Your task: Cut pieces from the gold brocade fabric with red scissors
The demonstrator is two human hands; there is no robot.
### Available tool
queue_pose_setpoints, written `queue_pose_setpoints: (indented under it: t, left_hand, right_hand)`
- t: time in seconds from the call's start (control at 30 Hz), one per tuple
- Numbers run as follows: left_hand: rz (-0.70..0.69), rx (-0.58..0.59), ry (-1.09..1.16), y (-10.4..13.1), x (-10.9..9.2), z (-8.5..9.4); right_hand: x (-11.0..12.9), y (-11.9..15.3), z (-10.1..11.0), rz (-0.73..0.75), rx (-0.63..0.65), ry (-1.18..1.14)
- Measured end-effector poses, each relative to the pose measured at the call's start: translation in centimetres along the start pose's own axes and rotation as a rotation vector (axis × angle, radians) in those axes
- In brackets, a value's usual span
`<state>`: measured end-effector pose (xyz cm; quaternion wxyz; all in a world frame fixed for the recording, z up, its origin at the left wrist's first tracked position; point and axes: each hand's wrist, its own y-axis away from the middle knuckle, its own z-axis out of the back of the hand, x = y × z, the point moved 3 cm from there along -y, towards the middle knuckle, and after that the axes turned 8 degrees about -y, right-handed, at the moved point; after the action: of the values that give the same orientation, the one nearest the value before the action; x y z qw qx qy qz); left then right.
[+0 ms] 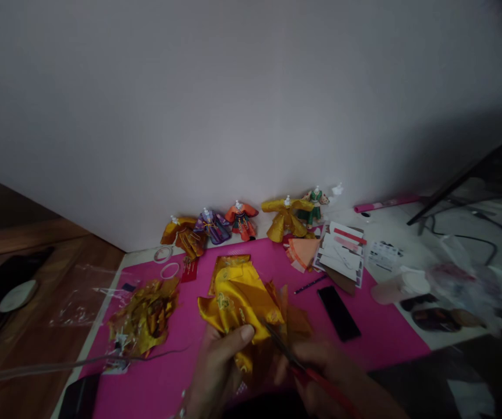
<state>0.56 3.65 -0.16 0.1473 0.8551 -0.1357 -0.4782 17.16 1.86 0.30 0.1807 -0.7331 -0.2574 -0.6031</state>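
My left hand (222,361) pinches a piece of shiny yellow fabric (242,291) with a gold pattern, its thumb lying on top. In my right hand (316,366), blurred by motion, is a pair of scissors with red handles (305,372). The dark blades reach the fabric's right edge, close to my left thumb. Whether the blades are apart or together is hard to make out. Orange-brown fabric (298,320) lies behind the blades. Below is a pink mat (146,390).
Several small headless dolls in robes (242,218) stand along the wall. Fabric scraps (150,314) are heaped at the left beside tape rolls (170,270). To the right are a black phone (339,313), papers (342,250), a white-lidded bottle (401,285) and cables (464,233).
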Motion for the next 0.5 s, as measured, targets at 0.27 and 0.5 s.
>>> queue_pose_setpoints:
  t: [0.27,0.5]
  left_hand:
    - [0.004,0.039,-0.014,0.0,-0.1,-0.3]
    - [-0.009,0.032,-0.009,-0.3,0.2,0.1]
  right_hand:
    - [-0.6,0.8,0.2,-0.057,-0.021,0.099]
    - [-2.4,0.8,0.3,-0.084,-0.005,0.087]
